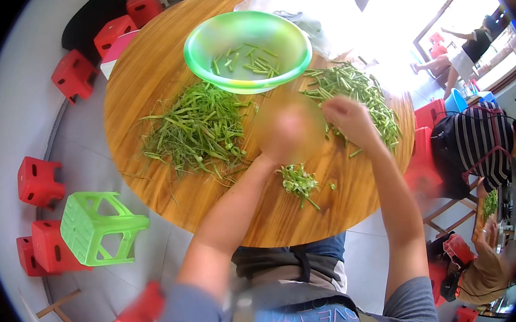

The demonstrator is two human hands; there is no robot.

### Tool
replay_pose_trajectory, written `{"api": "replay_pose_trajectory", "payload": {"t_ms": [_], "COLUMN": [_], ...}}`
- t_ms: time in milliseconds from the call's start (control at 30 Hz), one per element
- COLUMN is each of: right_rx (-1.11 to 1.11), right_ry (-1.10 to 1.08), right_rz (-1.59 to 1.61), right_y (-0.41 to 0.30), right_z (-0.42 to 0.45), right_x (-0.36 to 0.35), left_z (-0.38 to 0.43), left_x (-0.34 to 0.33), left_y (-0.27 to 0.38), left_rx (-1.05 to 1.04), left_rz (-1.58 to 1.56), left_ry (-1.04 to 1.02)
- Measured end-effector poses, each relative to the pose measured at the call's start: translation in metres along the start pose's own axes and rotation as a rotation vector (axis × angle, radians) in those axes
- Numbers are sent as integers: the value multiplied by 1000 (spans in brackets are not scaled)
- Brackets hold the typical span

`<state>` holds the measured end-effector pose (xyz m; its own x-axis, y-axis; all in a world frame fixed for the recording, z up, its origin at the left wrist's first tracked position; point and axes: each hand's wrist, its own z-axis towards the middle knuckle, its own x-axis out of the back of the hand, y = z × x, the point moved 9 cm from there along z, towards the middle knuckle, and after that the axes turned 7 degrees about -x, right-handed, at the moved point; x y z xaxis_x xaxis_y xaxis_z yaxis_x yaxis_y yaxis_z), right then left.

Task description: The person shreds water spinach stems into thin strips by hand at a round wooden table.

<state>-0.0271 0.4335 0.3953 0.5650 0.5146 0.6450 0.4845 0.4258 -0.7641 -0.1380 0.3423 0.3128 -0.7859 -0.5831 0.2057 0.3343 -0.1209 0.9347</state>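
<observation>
A blurred patch covers my left hand (pixel 288 128) over the middle of the round wooden table (pixel 239 208), so its fingers and anything in them are hidden. Close to its right, my right hand (pixel 346 114) has its fingers bent together near the left edge of a pile of cut green stems (pixel 372 100); whether it pinches something is unclear. On the left lies a heap of long green leaves (pixel 195 129). Beyond the hands stands a green plastic basin (pixel 251 84) with some cut stem pieces inside. Small pale green trimmings (pixel 297 180) form a little pile nearer my body.
A clear plastic bag (pixel 315 31) lies at the table's far right. Red plastic stools (pixel 41 180) and a green stool (pixel 94 230) stand on the floor to the left. At right, a person in a striped top (pixel 477 146) and another in brown (pixel 479 275) sit by a second table.
</observation>
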Motion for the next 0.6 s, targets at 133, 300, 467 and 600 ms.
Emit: {"api": "replay_pose_trajectory", "payload": {"t_ms": [133, 300, 467, 600], "right_rx": [59, 356, 415, 423], "right_ry": [60, 153, -93, -31], "right_rz": [-144, -166, -65, 27], "right_y": [43, 13, -9, -15], "right_z": [-32, -56, -94, -115], "right_x": [-33, -63, -79, -53], "left_z": [-1, 1, -4, -6], "left_x": [4, 5, 3, 6], "left_y": [10, 6, 8, 37], "left_rx": [-6, 5, 90, -199], "left_rz": [30, -68, -11, 250], "left_ry": [64, 67, 0, 9]}}
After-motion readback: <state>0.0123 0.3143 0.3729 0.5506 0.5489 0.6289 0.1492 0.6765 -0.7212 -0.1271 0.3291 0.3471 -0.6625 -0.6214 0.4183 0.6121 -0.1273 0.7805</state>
